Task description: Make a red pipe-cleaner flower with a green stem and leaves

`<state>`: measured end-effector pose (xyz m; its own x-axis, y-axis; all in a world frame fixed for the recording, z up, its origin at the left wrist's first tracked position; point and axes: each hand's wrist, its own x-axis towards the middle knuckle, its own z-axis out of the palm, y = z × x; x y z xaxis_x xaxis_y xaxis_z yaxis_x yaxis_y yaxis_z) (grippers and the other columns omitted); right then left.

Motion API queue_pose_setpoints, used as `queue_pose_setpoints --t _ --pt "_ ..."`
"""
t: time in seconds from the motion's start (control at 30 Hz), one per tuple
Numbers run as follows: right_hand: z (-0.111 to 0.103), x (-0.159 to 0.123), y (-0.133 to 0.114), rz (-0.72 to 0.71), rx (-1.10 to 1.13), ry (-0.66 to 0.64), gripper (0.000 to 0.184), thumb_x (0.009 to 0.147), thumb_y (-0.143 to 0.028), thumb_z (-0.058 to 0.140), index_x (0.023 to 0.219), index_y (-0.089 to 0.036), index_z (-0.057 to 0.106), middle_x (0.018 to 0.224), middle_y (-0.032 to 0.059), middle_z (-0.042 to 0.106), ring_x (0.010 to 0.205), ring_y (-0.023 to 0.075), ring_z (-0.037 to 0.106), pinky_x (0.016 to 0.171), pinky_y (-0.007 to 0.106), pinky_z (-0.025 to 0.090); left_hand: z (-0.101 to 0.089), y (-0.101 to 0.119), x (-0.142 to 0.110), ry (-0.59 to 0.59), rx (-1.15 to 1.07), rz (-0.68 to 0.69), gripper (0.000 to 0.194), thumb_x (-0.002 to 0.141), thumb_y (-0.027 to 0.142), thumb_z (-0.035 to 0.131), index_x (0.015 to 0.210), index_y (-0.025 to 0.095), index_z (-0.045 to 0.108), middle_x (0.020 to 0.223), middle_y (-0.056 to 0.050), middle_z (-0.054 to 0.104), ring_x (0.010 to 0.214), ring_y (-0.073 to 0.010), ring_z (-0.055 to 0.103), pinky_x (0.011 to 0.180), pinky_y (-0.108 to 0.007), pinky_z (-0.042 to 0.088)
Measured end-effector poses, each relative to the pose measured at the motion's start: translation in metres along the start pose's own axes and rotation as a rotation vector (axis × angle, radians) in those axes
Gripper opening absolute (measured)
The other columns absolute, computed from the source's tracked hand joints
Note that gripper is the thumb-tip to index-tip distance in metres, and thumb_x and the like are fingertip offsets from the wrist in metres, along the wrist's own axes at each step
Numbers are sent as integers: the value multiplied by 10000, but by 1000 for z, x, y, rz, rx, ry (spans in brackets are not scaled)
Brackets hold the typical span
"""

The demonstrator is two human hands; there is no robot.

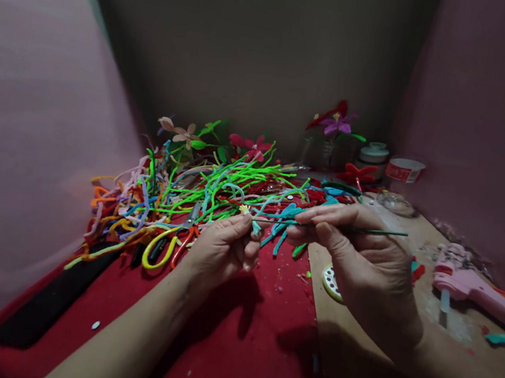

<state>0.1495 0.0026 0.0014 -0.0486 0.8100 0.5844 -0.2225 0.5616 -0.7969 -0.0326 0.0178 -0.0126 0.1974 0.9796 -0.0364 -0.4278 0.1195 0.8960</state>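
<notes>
My left hand (222, 243) is closed in a pinch at the left end of a thin dark flower stem (388, 233). A small yellow tuft (244, 210), like a flower centre, sticks up at its fingertips. A pale blue bit (256, 225) shows beside that thumb; whether it joins the stem I cannot tell. My right hand (360, 257) is closed around the same stem farther right, thumb against fingers. The stem lies nearly level between both hands, its dark green end poking out past the right hand. Just behind it are blue fuzzy petals (285, 216).
Green pipe cleaners (234, 182) and other coloured ones heap at the back left, beside yellow-handled scissors (162, 250). A pink glue gun (474, 287) lies on a board (351, 350) at right. Finished fuzzy flowers (337, 124) stand behind. A black strip (50, 300) lies front left.
</notes>
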Motion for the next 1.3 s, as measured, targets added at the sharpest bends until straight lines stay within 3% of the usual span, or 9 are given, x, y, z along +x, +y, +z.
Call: queue_pose_setpoints --t 0.33,0.5,0.63,1.07,1.17,1.3 --pt "1 -3 3 -35 -2 -18 76 841 -185 518 815 -168 587 881 46 614 737 134 638 731 310 546 -1 2 1 22 -8 25 222 741 265 619 859 78 635 585 12 509 386 -35 437 319 -143 380" --pt "2 -3 -3 -33 -31 19 91 837 -195 521 799 -171 599 855 49 619 706 137 642 699 296 548 -2 1 2 85 38 54 206 668 283 695 718 108 600 538 42 489 361 -24 410 290 -124 348" --pt "1 -3 -4 -38 -21 59 90 836 -191 519 783 -179 591 877 50 619 714 141 646 715 304 546 1 2 1 70 130 62 197 653 249 703 733 103 597 556 30 534 375 -32 443 294 -127 371" --pt "2 -6 -6 -52 -14 -1 109 839 -152 505 789 -166 601 841 54 611 718 143 631 709 310 543 8 5 -5 86 245 36 120 700 179 629 650 131 532 495 38 567 280 -47 414 246 -166 386" --pt "2 -8 -5 -121 -21 -18 121 835 -108 494 812 -171 595 861 55 609 740 148 627 700 311 543 8 5 -7 77 272 66 139 697 197 634 633 128 532 516 32 573 302 -54 438 249 -171 390" --pt "2 -10 -3 -325 -105 -81 179 805 -27 492 865 -167 588 845 63 619 789 165 610 687 317 536 9 3 -8 92 324 127 172 696 233 645 617 129 533 507 35 551 337 -68 467 262 -179 398"
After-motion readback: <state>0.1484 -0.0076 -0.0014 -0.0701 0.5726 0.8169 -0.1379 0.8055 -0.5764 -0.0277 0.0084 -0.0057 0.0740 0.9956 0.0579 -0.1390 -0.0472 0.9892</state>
